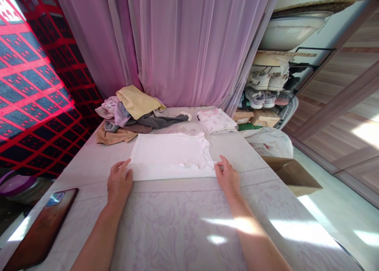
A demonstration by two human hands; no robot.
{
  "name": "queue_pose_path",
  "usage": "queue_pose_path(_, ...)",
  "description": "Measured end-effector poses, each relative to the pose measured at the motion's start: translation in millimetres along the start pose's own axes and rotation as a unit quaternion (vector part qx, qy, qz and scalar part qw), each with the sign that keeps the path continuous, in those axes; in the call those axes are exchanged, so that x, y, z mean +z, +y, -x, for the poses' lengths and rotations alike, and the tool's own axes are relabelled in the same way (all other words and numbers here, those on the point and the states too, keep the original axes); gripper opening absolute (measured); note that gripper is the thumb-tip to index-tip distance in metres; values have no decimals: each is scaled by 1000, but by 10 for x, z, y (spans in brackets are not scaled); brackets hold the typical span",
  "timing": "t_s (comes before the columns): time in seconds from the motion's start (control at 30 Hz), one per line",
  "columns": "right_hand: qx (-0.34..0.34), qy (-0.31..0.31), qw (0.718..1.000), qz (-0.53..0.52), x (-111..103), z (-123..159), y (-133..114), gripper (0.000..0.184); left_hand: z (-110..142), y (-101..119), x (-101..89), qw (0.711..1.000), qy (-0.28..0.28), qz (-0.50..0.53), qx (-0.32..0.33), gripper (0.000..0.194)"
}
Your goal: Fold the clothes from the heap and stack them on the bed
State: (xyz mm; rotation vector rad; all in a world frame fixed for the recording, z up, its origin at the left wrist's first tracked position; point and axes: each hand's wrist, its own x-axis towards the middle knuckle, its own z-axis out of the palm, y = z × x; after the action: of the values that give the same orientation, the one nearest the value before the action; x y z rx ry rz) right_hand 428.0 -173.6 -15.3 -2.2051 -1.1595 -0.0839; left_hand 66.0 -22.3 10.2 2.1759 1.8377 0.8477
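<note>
Watching through the head camera, I see my left hand [119,183] and right hand [227,175] at the near corners of a folded white top [171,156], fingers loosely spread, not pinching, on the table [177,231], with a pile of clothes [133,113] beyond.

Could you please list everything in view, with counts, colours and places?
white sleeveless top: 1, white, flat on table
table cover: 1, lilac-patterned, over table
clothes heap: 1, yellow, grey and tan, far left
folded clothes stack: 1, white and pink, far right
phone: 1, brown, near left table edge
cardboard box: 1, brown, open, floor at right
sneakers: several, white and grey, rack at right
curtain: 1, sheer pink, behind table
left hand: 1, bare, top's near left corner
right hand: 1, bare, top's near right edge
</note>
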Motion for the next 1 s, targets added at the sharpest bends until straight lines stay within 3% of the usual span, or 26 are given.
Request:
queue_pose_path(0.1,-48,49,998,5,-57,18,-12,33,52,7,-9,997,20,-22,78,34)
queue_pose_path(0.2,-139,108,984,-7,-113,75,-108,29,162,13,41,983,-21,-4,185,33)
queue_pose_path(0.3,-249,68,965,-46,-81,167,-261,28,306,14,128,964,-88,-21,250,38)
queue_pose_path(0.37,-285,2,957,-49,-14,219,-342,27,379,14,172,959,-109,-56,255,45)
queue_pose_path(0.43,-270,-37,962,-27,56,242,-374,26,414,19,189,958,-117,-82,248,48)
queue_pose_path(0.67,-151,-35,986,57,91,211,-316,23,400,81,148,959,-124,-117,226,47)
queue_pose_path(0.83,-222,-4,975,14,57,249,-374,26,413,127,122,961,-124,-132,211,47)
queue_pose_path(0.9,-264,-18,964,1,64,255,-399,27,409,153,108,957,-144,-143,206,48)
queue_pose_path(1.0,-269,-46,962,30,84,240,-414,27,398,197,86,952,-170,-161,196,50)
